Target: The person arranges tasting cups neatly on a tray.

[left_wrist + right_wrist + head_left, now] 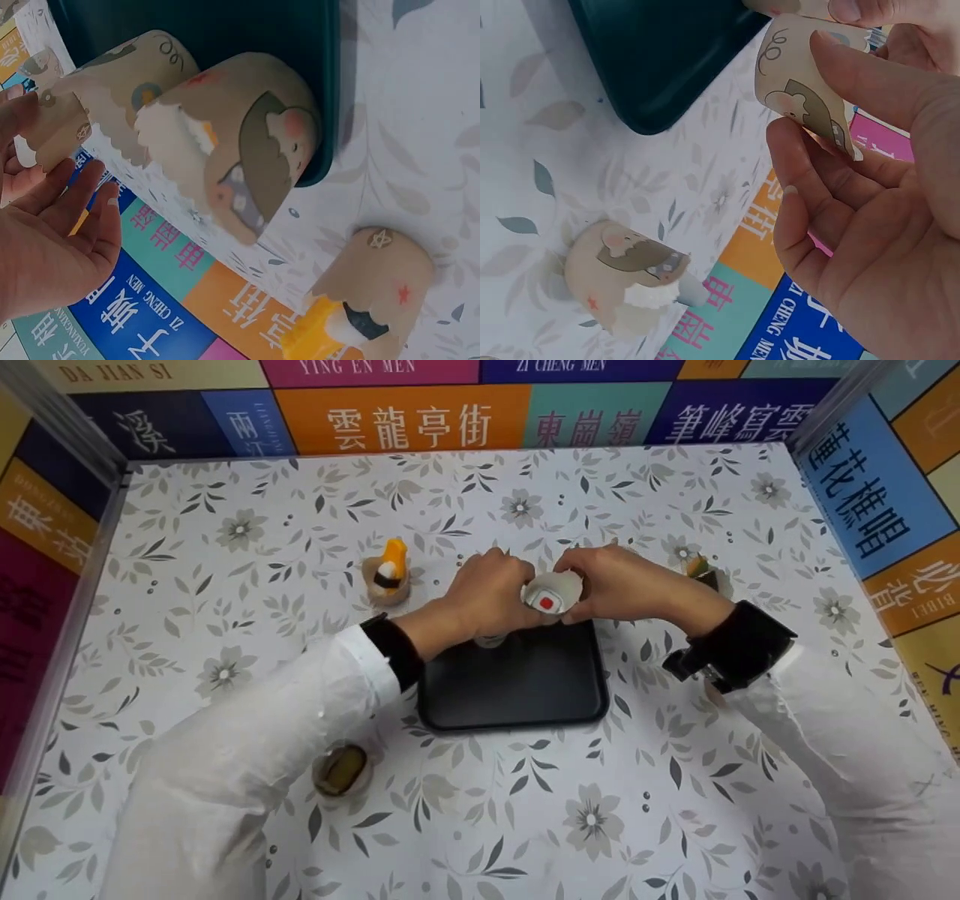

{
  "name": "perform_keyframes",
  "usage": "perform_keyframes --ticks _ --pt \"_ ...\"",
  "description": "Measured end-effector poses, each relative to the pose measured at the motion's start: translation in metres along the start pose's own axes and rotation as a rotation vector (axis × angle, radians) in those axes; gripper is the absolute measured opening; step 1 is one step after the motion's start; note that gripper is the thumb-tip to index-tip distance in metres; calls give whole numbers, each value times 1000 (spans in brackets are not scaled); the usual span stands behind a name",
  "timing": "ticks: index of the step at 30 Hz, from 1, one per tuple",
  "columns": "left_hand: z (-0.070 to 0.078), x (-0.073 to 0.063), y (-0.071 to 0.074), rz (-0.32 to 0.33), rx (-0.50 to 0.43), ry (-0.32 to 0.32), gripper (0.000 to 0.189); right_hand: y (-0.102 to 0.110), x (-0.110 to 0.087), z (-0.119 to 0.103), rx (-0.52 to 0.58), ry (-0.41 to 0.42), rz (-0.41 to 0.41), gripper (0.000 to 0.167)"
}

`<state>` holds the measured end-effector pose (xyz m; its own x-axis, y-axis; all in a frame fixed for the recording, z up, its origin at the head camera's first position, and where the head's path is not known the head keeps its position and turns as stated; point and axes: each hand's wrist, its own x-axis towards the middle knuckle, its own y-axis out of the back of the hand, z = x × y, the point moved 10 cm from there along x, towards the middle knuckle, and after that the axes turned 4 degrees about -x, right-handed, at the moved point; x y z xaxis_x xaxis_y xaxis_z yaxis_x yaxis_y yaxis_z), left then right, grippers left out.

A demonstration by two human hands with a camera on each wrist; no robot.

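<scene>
Over the tray's far edge my left hand [487, 592] and right hand [619, 583] hold one paper cup [568, 585] with a wavy rim between them. A white piece with a red centre [547, 603] lies inside it. In the right wrist view, the right thumb [855, 75] lies along the cup's printed side and the fingers bend below it. The left fingers [82, 202] are at the cup rim in the left wrist view. Another printed cup [262, 150] stands on the dark tray [517, 690], mostly hidden under my left hand in the head view.
A cup holding a yellow-topped toy sushi [388, 577] stands left of the tray. Nearer on the left is a cup with a brown-green piece [343, 771]. Behind my right forearm stands another cup [705, 574]. Printed panels [412, 424] border the flowered table [525, 810].
</scene>
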<state>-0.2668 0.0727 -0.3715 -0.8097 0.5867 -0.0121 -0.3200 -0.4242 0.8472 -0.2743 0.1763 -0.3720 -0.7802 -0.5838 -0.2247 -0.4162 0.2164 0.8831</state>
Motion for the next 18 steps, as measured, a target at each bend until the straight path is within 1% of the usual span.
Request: perform_keyframes --ticks 4,7,11,14,18 --pt "-1 1 -10 -21 40 -7 42 -10 1 3 -3 3 0 49" --pt "-2 1 -17 -51 73 0 41 -18 1 5 25 6 -16 50" --pt "-4 2 -25 -77 131 10 40 -25 2 6 22 6 -20 50" --pt "-5 2 -29 -82 160 6 41 -29 3 6 8 7 -16 48" --pt "-5 1 -34 -78 163 -1 42 -34 4 6 -16 12 -15 48"
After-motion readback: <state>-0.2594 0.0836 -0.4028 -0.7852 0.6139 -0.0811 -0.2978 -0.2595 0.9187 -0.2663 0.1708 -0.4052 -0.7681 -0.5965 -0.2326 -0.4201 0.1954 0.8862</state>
